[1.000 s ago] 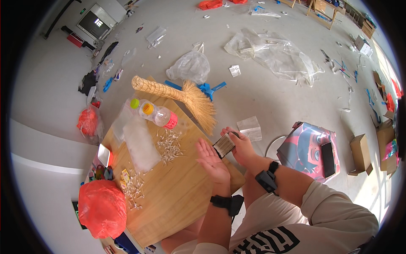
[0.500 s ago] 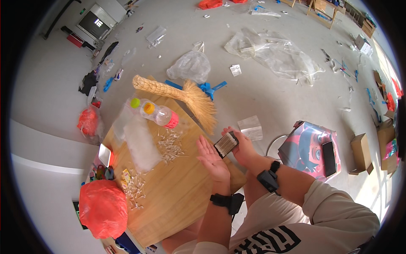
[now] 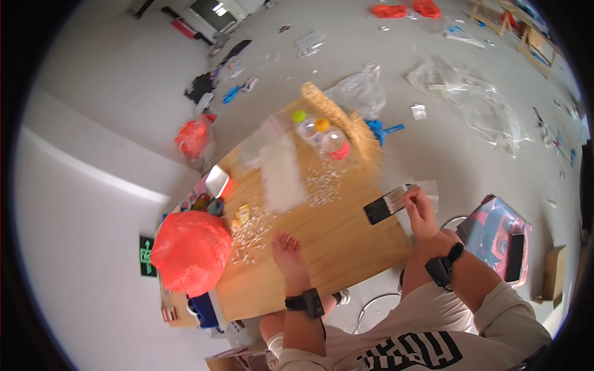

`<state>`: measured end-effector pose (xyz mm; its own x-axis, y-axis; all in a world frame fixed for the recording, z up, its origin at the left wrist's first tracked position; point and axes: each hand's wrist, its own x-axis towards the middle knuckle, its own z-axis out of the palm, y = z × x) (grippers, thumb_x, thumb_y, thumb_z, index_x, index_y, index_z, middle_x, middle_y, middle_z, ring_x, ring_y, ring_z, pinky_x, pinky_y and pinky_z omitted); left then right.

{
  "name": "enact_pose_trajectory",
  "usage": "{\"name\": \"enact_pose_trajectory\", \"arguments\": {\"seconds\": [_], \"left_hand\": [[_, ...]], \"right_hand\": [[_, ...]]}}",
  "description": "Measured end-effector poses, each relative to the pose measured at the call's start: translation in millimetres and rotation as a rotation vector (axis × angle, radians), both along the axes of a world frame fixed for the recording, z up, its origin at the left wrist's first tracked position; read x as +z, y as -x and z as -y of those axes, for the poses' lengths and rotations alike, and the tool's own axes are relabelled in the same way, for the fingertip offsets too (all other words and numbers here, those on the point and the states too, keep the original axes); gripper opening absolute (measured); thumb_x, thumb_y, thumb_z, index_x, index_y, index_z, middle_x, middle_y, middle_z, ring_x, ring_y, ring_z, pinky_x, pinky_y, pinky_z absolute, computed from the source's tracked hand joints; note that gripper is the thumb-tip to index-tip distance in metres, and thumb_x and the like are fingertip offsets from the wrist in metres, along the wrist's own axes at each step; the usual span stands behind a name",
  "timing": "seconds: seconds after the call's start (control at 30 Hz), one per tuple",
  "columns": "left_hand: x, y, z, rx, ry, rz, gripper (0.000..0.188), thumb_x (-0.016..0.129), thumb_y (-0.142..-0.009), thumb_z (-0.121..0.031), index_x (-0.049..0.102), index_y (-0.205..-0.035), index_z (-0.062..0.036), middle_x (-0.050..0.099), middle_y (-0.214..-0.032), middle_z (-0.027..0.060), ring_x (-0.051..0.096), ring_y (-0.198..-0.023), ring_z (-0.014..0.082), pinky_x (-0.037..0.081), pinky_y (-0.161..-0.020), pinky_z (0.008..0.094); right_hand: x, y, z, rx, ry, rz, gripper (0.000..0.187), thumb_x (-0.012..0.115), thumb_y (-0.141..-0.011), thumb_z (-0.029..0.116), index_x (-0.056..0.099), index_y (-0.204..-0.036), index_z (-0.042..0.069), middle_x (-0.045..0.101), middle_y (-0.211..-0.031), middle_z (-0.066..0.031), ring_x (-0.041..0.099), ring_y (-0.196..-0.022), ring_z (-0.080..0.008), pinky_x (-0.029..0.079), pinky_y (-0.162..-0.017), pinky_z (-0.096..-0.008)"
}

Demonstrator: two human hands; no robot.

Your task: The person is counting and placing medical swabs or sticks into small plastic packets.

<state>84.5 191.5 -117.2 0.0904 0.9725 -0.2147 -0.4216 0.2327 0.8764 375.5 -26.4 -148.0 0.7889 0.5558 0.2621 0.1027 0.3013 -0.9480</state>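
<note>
My left hand (image 3: 289,255) hovers over the wooden table (image 3: 322,241), its fingers curled in and nothing visible in them. Beside it lies a loose pile of cotton swabs (image 3: 250,238) with a small yellow packet (image 3: 241,216). At the table's right corner is a flat black box (image 3: 375,211), with a row of cotton swabs (image 3: 395,200) lined up at its right end. My right hand (image 3: 422,213) is closed next to those swabs; whether it pinches any is hidden. Another scatter of swabs (image 3: 325,185) lies farther back, next to a clear plastic bag (image 3: 281,179).
Two clear bottles (image 3: 334,145) and a straw broom (image 3: 337,111) lie along the table's far edge. A red plastic bag (image 3: 192,253) bulges at the left end, near a white tray (image 3: 217,181). A printed box stool (image 3: 495,235) carrying a black phone (image 3: 515,256) stands right.
My view has swung left. The hands have parted: the left moved left to the swab pile and its fingers curled. The black box is now at the table corner beside my right hand.
</note>
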Motion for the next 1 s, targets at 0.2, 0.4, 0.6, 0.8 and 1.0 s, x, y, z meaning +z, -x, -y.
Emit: {"name": "enact_pose_trajectory", "arguments": {"seconds": [0.2, 0.4, 0.6, 0.8, 1.0], "left_hand": [[6.4, 79.4, -7.6, 0.107, 0.053, -0.169, 0.033, 0.056, -0.103, -0.032, 0.057, -0.128, -0.0111, 0.064, -0.113, 0.0044, 0.062, -0.094, 0.0173, 0.05, -0.079, 0.0331], [-11.2, 153.0, -35.6, 0.147, -0.016, -0.362, 0.029, 0.057, -0.102, -0.025, 0.058, -0.126, -0.0108, 0.065, -0.108, 0.0017, 0.061, -0.094, 0.0148, 0.049, -0.078, 0.0312], [-23.0, 204.1, -87.5, 0.174, -0.434, -0.836, 0.022, 0.062, -0.097, -0.015, 0.065, -0.117, -0.007, 0.065, -0.1, 0.0034, 0.062, -0.085, 0.0153, 0.051, -0.074, 0.0307], [-26.6, 201.8, -129.3, 0.066, -0.621, -1.272, 0.026, 0.072, -0.088, -0.016, 0.069, -0.113, -0.0081, 0.068, -0.092, 0.0096, 0.066, -0.085, 0.0236, 0.053, -0.074, 0.0359], [-35.3, 177.9, -146.5, -0.067, -0.427, -1.569, 0.025, 0.075, -0.085, -0.03, 0.071, -0.1, -0.0109, 0.067, -0.101, 0.0122, 0.066, -0.098, 0.0336, 0.052, -0.086, 0.0494]], "right_hand": [[17.3, 61.4, -7.3, 0.566, 0.341, 0.654, 0.008, 0.064, -0.091, 0.012, 0.063, -0.089, 0.005, 0.063, -0.081, -0.0103, 0.062, -0.073, -0.0272, 0.049, -0.065, -0.0387], [19.9, 79.1, -15.5, 0.486, 0.517, 0.911, 0.014, 0.065, -0.087, 0.016, 0.062, -0.079, 0.006, 0.063, -0.079, -0.0126, 0.062, -0.078, -0.037, 0.05, -0.068, -0.0472], [21.5, 85.9, -22.4, 0.406, 0.464, 1.017, 0.014, 0.066, -0.083, 0.012, 0.058, -0.073, 0.005, 0.059, -0.073, -0.0124, 0.059, -0.072, -0.0372, 0.048, -0.065, -0.0479], [27.4, 90.9, -24.5, 0.404, 0.448, 1.032, 0.017, 0.066, -0.083, 0.01, 0.055, -0.071, 0.004, 0.055, -0.069, -0.0125, 0.057, -0.069, -0.0373, 0.046, -0.063, -0.048], [28.1, 93.2, -25.3, 0.391, 0.481, 1.048, 0.019, 0.067, -0.083, 0.011, 0.055, -0.069, 0.005, 0.055, -0.069, -0.0124, 0.057, -0.069, -0.037, 0.046, -0.062, -0.0478]]}}
